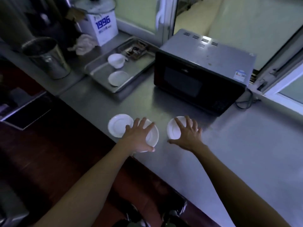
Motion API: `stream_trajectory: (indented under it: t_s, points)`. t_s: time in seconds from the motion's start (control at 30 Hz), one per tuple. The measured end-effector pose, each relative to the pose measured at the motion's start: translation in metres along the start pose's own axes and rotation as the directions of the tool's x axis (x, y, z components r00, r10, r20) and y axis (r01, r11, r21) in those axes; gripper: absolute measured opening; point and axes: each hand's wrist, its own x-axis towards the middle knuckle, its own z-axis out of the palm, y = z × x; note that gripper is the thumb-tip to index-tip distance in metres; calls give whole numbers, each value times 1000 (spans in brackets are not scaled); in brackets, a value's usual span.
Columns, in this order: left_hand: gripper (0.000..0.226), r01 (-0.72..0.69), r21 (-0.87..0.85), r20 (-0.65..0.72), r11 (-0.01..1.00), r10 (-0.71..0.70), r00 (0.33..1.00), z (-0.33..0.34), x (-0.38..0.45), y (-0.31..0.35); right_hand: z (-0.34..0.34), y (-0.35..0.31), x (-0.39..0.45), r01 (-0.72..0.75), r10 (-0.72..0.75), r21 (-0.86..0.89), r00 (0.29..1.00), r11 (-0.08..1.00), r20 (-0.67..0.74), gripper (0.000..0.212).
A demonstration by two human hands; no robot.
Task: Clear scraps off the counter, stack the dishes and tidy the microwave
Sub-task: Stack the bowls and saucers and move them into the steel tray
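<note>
Near the lower middle of the frame, at the front edge of the steel counter (246,153), your left hand (139,137) is lying over a white bowl (153,136), fingers spread across its rim and thumb hooking round the near side, so you are gripping it from above. Just to the left of that bowl, touching or nearly touching it, a white saucer (117,125) is sitting flat on the counter. Right of centre, your right hand (187,134) is reaching over a second white bowl (173,130), fingers fanned wide across its top and thumb stretching out to the left along the counter; whether the fingers are actually closing on that rim, you cannot tell from this view. The two bowls are standing apart from each other, with bare steel showing between them.

Above the hands, in the centre right of the frame, the microwave (201,74) is sitting on the counter with its dark door closed and a black cord (246,102) trailing off to its right. Left of the microwave, a shallow metal tray (96,71) is holding a white cup (116,60), a small white plate (118,78) and some dark utensils further back. In the upper left of the frame, a metal bucket (47,58), a crumpled cloth (83,44) and a white box (105,27) printed with "1996" are standing near the back of the counter
</note>
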Motion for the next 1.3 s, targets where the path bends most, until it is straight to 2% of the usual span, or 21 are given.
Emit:
stream_trajectory:
  t_s: [0.17, 0.3, 0.57, 0.93, 1.3]
  points:
    - [121, 105, -25, -18, 994, -106, 994, -12, -42, -77, -10, -91, 10, 110, -110, -9, 993, 994, -37, 115]
    - [122, 176, -12, -48, 984, -177, 983, -16, -65, -121, -15, -146, 20, 171, -171, -34, 985, 985, -13, 116]
    - [121, 256, -20, -20, 966, -257, 966, -27, -64, -187, -13, -206, 73, 237, -237, -13, 971, 971, -14, 117]
    - [122, 227, -2, 48, 974, -227, 973, -71, 32, -270, -16, -240, 187, 206, -206, 29, 978, 978, 12, 116]
    - [119, 169, -53, -19, 984, -171, 985, -118, 133, -303, -52, -249, 250, 150, -149, 106, 989, 983, -21, 118]
